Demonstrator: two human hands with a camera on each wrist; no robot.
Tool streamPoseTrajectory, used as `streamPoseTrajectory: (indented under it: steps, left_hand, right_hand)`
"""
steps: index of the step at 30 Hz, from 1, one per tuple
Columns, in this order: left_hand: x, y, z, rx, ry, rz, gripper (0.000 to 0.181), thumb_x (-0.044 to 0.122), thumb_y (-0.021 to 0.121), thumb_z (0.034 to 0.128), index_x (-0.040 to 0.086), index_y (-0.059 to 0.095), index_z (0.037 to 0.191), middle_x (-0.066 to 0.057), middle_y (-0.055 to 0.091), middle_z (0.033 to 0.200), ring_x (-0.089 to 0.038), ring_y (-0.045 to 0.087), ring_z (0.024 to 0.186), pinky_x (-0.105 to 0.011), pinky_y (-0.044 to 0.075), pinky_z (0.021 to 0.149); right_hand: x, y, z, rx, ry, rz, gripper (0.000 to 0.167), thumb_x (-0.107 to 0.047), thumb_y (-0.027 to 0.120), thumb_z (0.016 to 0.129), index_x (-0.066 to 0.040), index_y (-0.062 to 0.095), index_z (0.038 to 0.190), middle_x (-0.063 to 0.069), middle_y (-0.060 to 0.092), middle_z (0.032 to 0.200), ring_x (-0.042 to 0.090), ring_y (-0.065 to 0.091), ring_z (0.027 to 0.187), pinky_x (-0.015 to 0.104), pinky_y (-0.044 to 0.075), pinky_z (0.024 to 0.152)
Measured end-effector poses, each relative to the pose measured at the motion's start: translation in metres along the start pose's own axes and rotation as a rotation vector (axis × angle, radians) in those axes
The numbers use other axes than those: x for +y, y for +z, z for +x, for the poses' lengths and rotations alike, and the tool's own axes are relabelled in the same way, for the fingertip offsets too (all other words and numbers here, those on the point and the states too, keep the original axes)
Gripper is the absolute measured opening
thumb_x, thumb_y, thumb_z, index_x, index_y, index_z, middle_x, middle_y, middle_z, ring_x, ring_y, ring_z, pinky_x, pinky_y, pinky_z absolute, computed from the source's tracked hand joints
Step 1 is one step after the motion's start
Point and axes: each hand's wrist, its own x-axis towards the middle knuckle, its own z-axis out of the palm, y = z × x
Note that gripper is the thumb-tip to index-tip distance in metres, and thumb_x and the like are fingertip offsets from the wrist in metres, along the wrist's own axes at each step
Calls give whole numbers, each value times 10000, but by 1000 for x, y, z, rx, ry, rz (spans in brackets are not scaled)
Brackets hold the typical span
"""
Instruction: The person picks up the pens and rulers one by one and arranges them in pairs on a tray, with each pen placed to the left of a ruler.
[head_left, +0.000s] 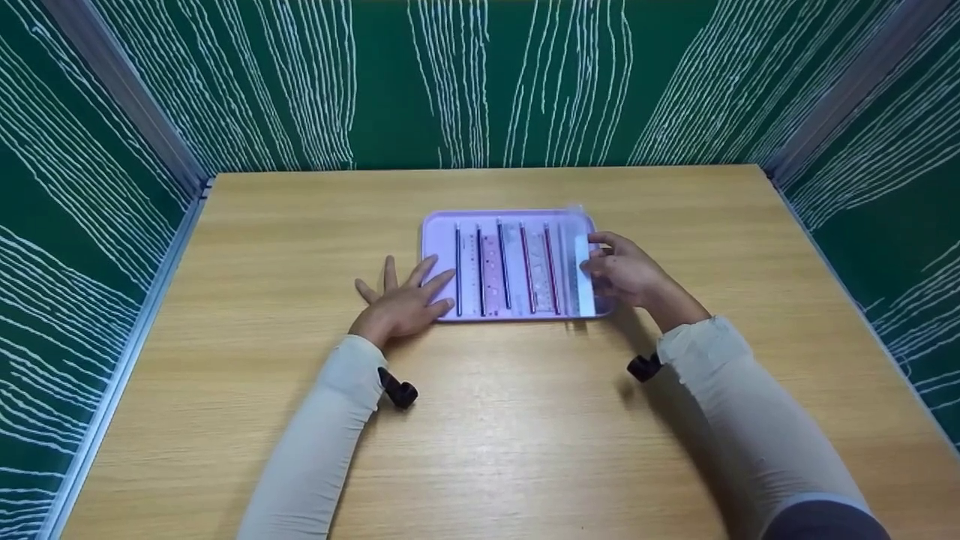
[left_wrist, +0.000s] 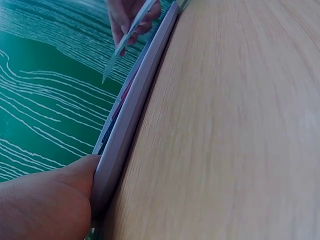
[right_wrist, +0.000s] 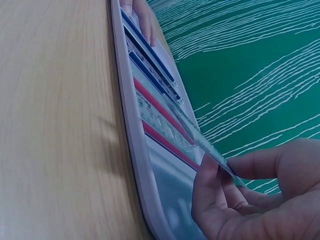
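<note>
A purple tray (head_left: 431,232) lies on the table, with blue pencils (head_left: 458,270) and red pencils (head_left: 527,270) set side by side in it. Between them lie patterned flat rulers, one of them pink (head_left: 491,274). My right hand (head_left: 628,274) pinches a clear ruler (right_wrist: 209,147) between thumb and fingers. In the left wrist view this ruler (left_wrist: 117,55) is tilted and raised above the tray's right part. Fingers spread, my left hand (head_left: 405,309) rests at the tray's left edge, close to the outermost blue pencil.
Wooden table surface (head_left: 480,435) surrounds the tray. Green panels with white streaks (head_left: 390,82) stand behind and at both sides, joined by grey corner posts (head_left: 139,82). A small black camera (head_left: 401,391) sits on the left wrist, another camera (head_left: 643,367) on the right.
</note>
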Motion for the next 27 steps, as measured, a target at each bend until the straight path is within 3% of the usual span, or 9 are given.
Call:
streamPoseTrajectory:
  steps: [8, 21, 27]
  left_hand:
    - [0, 0, 0, 6, 9, 9, 601, 670, 344, 1025, 565, 137, 1579, 193, -108, 1716, -518, -296, 1490, -893, -205, 955]
    - [0, 1, -2, 7, 5, -6, 603, 674, 347, 1021, 565, 142, 1578, 189, -103, 1717, -518, -294, 1490, -882, -226, 949]
    - [0, 0, 0, 0, 0, -6, 605, 684, 344, 1016, 579, 131, 1572, 189, -114, 1715, -510, -302, 1491, -877, -236, 950]
  right_hand:
    - [4, -1, 4, 4, -16, -3, 716, -24, 543, 990, -105, 206, 1615, 99, 399, 1296, 245, 513, 1097, 356, 529, 854]
    - [6, 6, 15, 7, -6, -8, 737, 6, 527, 983, -99, 187, 1629, 88, 403, 1228, 203, 508, 994, 353, 520, 855]
    - [5, 8, 21, 14, 9, -33, 720, -12, 514, 1003, -120, 189, 1636, 113, 407, 1311, 230, 505, 1093, 390, 536, 926]
